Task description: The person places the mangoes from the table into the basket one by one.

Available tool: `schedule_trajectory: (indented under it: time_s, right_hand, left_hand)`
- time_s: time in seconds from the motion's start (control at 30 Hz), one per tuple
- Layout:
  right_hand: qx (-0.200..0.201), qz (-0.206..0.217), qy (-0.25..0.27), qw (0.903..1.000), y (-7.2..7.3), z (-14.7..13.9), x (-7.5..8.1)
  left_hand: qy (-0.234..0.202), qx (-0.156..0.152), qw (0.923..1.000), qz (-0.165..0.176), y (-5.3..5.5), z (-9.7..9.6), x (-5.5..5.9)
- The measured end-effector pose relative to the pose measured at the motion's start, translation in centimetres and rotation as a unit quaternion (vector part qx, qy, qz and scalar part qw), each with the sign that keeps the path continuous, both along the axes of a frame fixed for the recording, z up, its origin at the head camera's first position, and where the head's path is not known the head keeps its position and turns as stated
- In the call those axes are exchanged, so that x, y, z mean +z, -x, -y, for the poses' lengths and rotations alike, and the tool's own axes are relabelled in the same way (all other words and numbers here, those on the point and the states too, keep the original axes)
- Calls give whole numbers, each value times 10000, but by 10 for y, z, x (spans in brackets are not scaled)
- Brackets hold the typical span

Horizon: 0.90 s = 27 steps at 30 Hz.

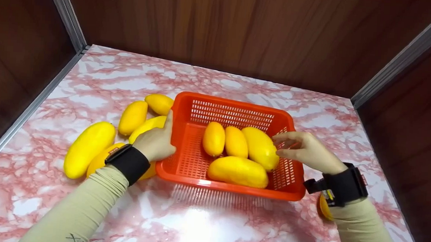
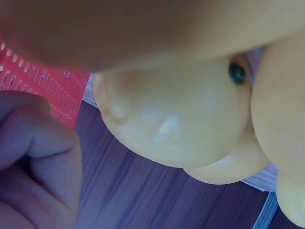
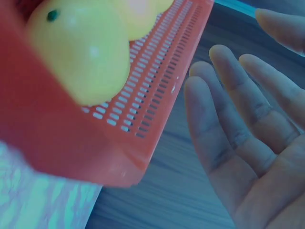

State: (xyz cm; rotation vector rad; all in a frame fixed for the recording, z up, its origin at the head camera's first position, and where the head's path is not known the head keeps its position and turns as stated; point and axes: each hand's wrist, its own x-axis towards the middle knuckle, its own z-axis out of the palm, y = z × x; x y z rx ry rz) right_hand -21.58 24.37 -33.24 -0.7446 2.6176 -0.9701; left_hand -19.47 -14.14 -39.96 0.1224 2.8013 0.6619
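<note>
In the head view, a red plastic basket (image 1: 230, 190) with slotted walls holds several smooth yellow mangoes (image 1: 260, 149). My left hand (image 1: 154, 141) grips its left rim, index finger stretched along the edge and thumb lying over it. Curled fingers (image 2: 40, 136) show beside the red wall in the left wrist view; their tips are hidden. At the basket's right end hovers my right hand (image 1: 307, 151), fingers spread and loosely bent near the biggest mango. The right wrist view shows these fingers (image 3: 252, 109) holding nothing; contact with the rim cannot be judged.
More yellow mangoes (image 1: 90, 149) lie left of the basket, partly under my left wrist. A yellow-orange item (image 1: 324, 208) is mostly covered by my right forearm. Dark wood-grain panels (image 1: 221, 28) border the marbled pink table (image 1: 106, 78) at the back and sides.
</note>
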Motion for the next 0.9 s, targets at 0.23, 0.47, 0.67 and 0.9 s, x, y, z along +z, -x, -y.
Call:
schedule_trajectory:
  time_s: [0.23,0.47,0.67,0.9]
  right_hand:
    - [-370,-16,111,9993,-3,-17,-4]
    - [-643,-122,-91,9978,-5,-29,-12]
    - [-758,-204,-152,9968,-6,-38,-17]
    - [-850,-326,-191,9957,-8,-50,-22]
  left_hand:
    - [-25,29,10000,30,0,0,1]
    - [-5,29,10000,27,-1,0,2]
    - [46,9,10000,16,0,1,3]
    - [37,19,10000,62,-1,1,2]
